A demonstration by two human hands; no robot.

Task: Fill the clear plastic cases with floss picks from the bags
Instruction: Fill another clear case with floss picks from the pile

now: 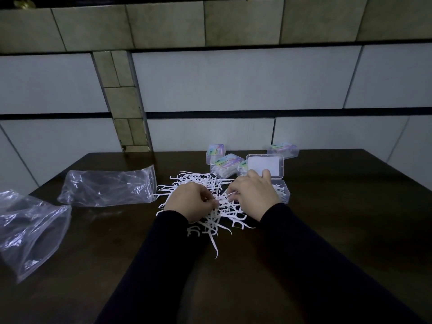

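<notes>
My left hand (190,202) lies on the pile of white floss picks (210,202) spread on the dark table (327,230), its fingers curled inward with the fingertips meeting over a few picks at its 3 o'clock side; I seem to be pinching them, though the exact pick is too small to make out. My right hand (253,197) sits just beside it at 3 o'clock, fingers bent down into the same pile, the index and thumb closing on a pick at its 9 o'clock edge. The pile reaches out from under both hands, with loose picks trailing toward 6 o'clock near my dark sleeves. The open clear case (281,190) lies at 3 o'clock of my right hand, touching it, with picks already inside; its raised lid (264,166) stands at 12 o'clock of that hand, just behind my fingertips. At 12 o'clock beyond the pile stand 3 closed labelled cases (225,166), and 1 more case (284,150) sits at 1 o'clock near the table's far edge. 2 clear plastic bags lie well apart at 9 o'clock: the nearer bag (107,188) flat and the outer bag (30,232) crumpled at the table's left edge.
</notes>
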